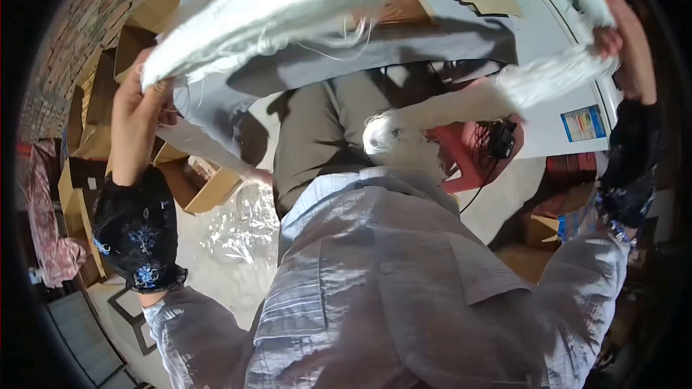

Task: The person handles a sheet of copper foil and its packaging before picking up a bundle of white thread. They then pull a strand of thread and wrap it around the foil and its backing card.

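Note:
A long skein of white yarn (pixel 288 11) is stretched in an arc between my two raised hands, with loose strands dangling from it. My left hand (pixel 140 112) is closed round its left end. At the upper right my right hand (pixel 613 36) grips the other end, its fingers partly covered by the yarn. A further length of white yarn (pixel 461 104) hangs from the right hand down toward my lap, ending in a looped bundle above the grey trousers (pixel 310 130).
Open cardboard boxes (pixel 209 191) stand at the left, near clear plastic wrap (pixel 241 227) on the floor. A red stool (pixel 461 162) holds a black adapter (pixel 501 140) with a cable. A white appliance (pixel 555 112) is at the right, and a brick wall (pixel 79 36) at the upper left.

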`<action>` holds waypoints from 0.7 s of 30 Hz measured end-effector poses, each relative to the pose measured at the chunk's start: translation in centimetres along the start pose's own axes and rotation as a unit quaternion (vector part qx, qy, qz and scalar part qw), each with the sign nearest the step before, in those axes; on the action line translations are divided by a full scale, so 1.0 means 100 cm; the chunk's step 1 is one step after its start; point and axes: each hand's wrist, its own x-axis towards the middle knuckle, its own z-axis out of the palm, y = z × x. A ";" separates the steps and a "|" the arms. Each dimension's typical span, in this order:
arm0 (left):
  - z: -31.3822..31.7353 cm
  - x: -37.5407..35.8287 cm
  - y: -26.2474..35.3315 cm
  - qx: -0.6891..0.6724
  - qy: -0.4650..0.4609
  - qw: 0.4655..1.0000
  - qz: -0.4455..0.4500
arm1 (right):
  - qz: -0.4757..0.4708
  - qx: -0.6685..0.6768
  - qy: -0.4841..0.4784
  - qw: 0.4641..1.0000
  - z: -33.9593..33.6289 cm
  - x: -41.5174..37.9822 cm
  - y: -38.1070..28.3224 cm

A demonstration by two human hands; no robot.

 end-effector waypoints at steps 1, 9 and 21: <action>0.008 0.007 0.012 -0.010 0.008 1.000 0.025 | -0.005 -0.026 0.055 0.998 -0.007 0.005 -0.011; 0.040 0.032 0.058 -0.032 0.012 0.998 0.061 | 0.018 0.040 -0.029 0.999 0.002 0.007 -0.060; -0.028 -0.001 0.000 -0.019 0.139 0.990 -0.012 | 0.114 0.140 -0.103 0.978 0.062 -0.039 0.021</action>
